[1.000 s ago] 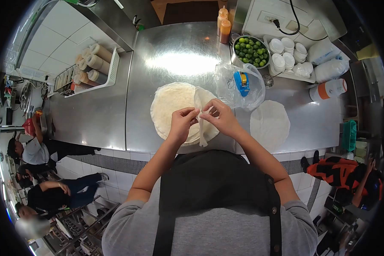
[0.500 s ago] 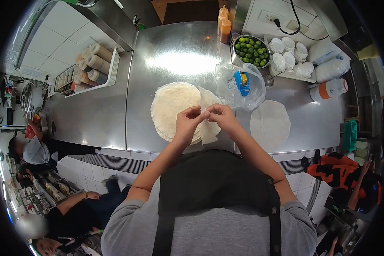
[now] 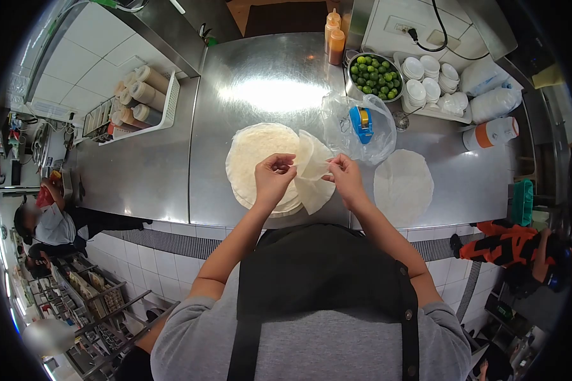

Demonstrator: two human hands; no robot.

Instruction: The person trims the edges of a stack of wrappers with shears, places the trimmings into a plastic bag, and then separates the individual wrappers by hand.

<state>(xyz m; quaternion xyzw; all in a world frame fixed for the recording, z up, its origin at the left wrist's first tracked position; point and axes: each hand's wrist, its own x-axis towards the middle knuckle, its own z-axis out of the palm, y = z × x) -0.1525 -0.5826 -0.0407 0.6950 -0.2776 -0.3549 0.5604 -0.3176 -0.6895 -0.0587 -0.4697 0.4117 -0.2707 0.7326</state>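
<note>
A stack of thin, round, pale sheets point(image 3: 251, 159) lies on the steel counter in front of me. Its top sheet point(image 3: 314, 162) is partly lifted and folded at the right side. My right hand point(image 3: 346, 179) pinches the right edge of that lifted sheet. Over the right part of the stack, my left hand point(image 3: 275, 178) has its fingertips pinched together at the sheet's left edge. A single round sheet point(image 3: 403, 184) lies flat on the counter, to the right of my right hand.
Beyond the stack are a plastic bag point(image 3: 384, 136) with a blue tape dispenser point(image 3: 362, 124), a bowl of green limes point(image 3: 375, 76) and sauce bottles point(image 3: 336, 47). White lidded tubs point(image 3: 415, 92) stand at right. A bottle basket point(image 3: 170, 105) is at left. People stand behind on both sides.
My hands have moved apart, the left one leftward and the right one rightward. The lifted sheet is spread wider between them. A person at the lower left has mostly moved out of view.
</note>
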